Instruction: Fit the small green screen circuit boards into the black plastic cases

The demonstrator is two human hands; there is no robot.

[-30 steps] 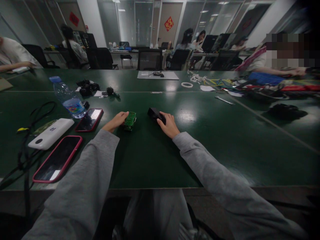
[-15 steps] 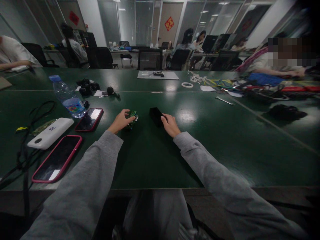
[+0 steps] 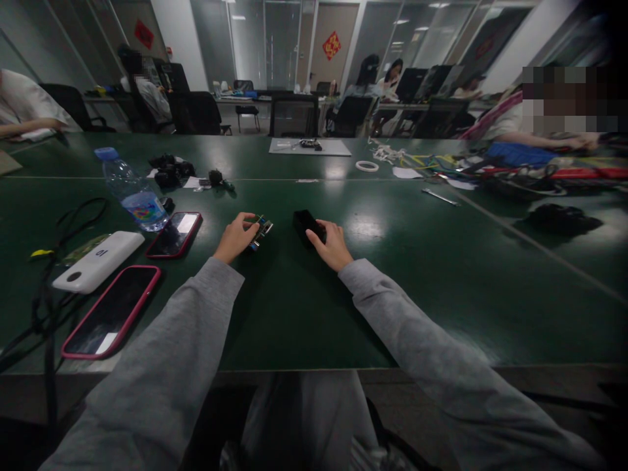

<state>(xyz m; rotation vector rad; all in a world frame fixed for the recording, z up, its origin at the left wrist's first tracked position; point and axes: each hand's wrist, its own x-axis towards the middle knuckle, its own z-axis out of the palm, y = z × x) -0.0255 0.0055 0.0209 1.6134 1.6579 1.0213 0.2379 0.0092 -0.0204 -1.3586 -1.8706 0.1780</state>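
A green circuit board (image 3: 260,231) with small parts and connectors on it is gripped between the thumb and fingers of my left hand (image 3: 236,237). It is tilted, its edge towards me, just over the green table (image 3: 304,314). To its right lies a black, box-like case (image 3: 305,224), which looks hollow on top. My right hand (image 3: 333,244) holds the near right end of this case, the thumb across the top and the fingers along the far side. A gap of bare table separates the board from the case.
Left of my hands are a water bottle (image 3: 140,199), two red-edged phones (image 3: 174,235), a white power bank (image 3: 101,260) and black straps. Farther off lie black parts (image 3: 171,171), a grey board (image 3: 289,149), a tape roll (image 3: 367,166), a wrench (image 3: 440,197) and cables. People sit around.
My left hand has turned the circuit board, so its edge shows more than its face. My right thumb has shifted left onto the top of the case. The case stays in place.
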